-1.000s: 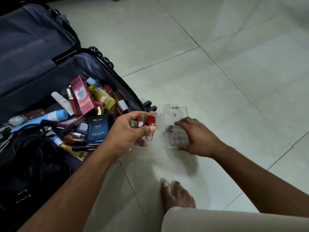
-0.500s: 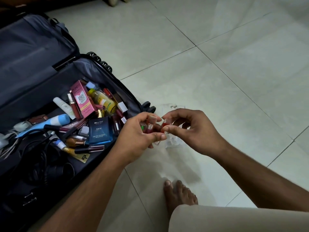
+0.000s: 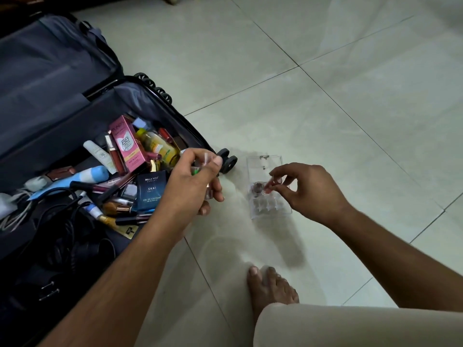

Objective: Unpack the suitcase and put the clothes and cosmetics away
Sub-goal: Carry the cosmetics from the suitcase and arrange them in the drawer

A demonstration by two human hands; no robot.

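Observation:
An open dark suitcase (image 3: 57, 101) lies on the floor at the left, with several cosmetics heaped in it: a pink BB cream box (image 3: 127, 144), a yellow bottle (image 3: 160, 146), a blue cologne box (image 3: 150, 189). My left hand (image 3: 193, 186) hovers at the suitcase's right edge and grips a bunch of small nail polish bottles (image 3: 200, 166). A clear plastic organiser box (image 3: 268, 194) sits on the tiles to the right. My right hand (image 3: 305, 191) pinches one small reddish bottle (image 3: 268, 187) over the box's compartments.
Black cables and a black pouch (image 3: 75, 246) fill the suitcase's near part. My bare foot (image 3: 270, 289) and beige trouser leg (image 3: 350, 324) lie on the pale tiled floor (image 3: 325, 96) just below the box. Suitcase wheels (image 3: 228, 161) stick out beside my left hand.
My right hand took one small bottle from the bunch in my left hand and carried it right and down to the clear box. My left hand stayed by the suitcase edge.

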